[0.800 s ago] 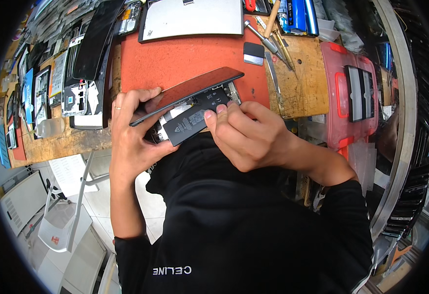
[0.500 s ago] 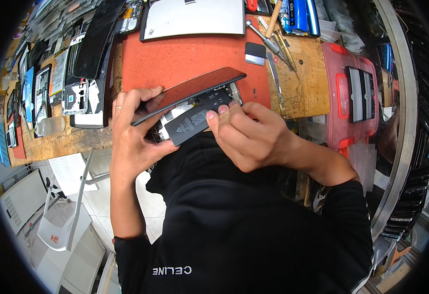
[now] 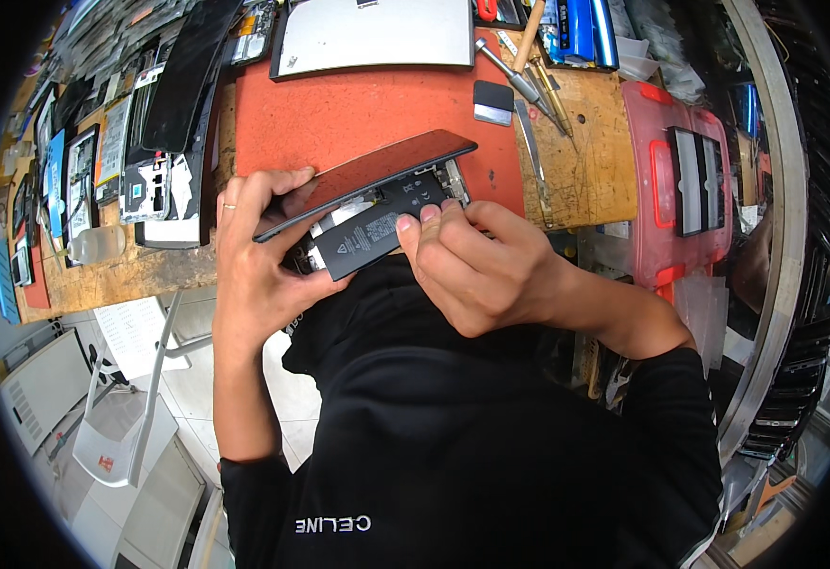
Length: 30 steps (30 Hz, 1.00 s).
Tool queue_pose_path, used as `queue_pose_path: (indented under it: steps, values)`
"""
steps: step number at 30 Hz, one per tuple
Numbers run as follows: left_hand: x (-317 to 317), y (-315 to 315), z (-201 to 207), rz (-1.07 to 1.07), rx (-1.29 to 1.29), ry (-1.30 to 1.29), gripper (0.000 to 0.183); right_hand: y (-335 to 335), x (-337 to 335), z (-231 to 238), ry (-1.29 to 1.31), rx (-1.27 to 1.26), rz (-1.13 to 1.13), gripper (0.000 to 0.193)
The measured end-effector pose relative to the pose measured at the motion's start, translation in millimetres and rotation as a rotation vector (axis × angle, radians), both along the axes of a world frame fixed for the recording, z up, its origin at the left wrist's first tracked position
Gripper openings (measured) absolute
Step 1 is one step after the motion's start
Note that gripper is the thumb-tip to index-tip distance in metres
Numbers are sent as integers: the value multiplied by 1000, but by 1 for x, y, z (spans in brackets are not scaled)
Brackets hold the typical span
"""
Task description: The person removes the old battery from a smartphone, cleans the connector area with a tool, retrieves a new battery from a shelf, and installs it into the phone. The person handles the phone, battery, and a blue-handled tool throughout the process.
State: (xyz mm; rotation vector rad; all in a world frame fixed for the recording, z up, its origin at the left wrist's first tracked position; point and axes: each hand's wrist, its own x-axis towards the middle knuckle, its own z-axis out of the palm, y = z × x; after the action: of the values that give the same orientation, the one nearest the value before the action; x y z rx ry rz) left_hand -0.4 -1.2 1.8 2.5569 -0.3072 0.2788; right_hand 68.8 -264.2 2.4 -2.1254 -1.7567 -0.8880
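My left hand [image 3: 261, 256] grips an opened smartphone at its left end, thumb below and fingers over the top. The phone's dark screen [image 3: 367, 180] is lifted at an angle from its body. Inside lies a flat black battery [image 3: 369, 235] with pale print on it. Silvery parts show beside the battery at both ends. My right hand [image 3: 476, 256] is closed, its thumb and fingertips pressed together at the right end of the battery. Whatever those fingertips may hold is hidden.
The phone is held over the near edge of a wooden bench with a red mat [image 3: 358, 104]. A white tray [image 3: 372, 38] lies behind. Tweezers [image 3: 531, 142] and screwdrivers [image 3: 526, 87] lie right, near a pink plastic case [image 3: 647, 171]. Phone parts [image 3: 145, 185] crowd the left.
My right hand has shifted very slightly, its fingertips staying at the battery's right end. The phone and my left hand look still.
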Motion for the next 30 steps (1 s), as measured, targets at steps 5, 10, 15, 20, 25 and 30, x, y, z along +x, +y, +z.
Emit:
queue_pose_path:
  steps: [5, 10, 15, 20, 25, 30]
  values:
    - [1, -1, -1, 10, 10, -8, 71, 2, -1, 2, 4, -13, -10, 22]
    - [1, -2, -1, 16, 14, -15, 71, 3, -2, 3, -2, -24, -13, 23]
    - [1, 0, -1, 7, 14, -6, 72, 1, -2, 3, -2, -24, -18, 22]
    - [1, 1, -1, 10, 5, 23, 73, 0, -2, 2, -13, -15, -13, 22]
    - [2, -1, -1, 17, -17, -3, 71, -3, 2, 4, -16, -6, -3, 19]
    - [3, -3, 0, 17, -20, -13, 72, -7, 6, 5, -1, -6, -4, 17]
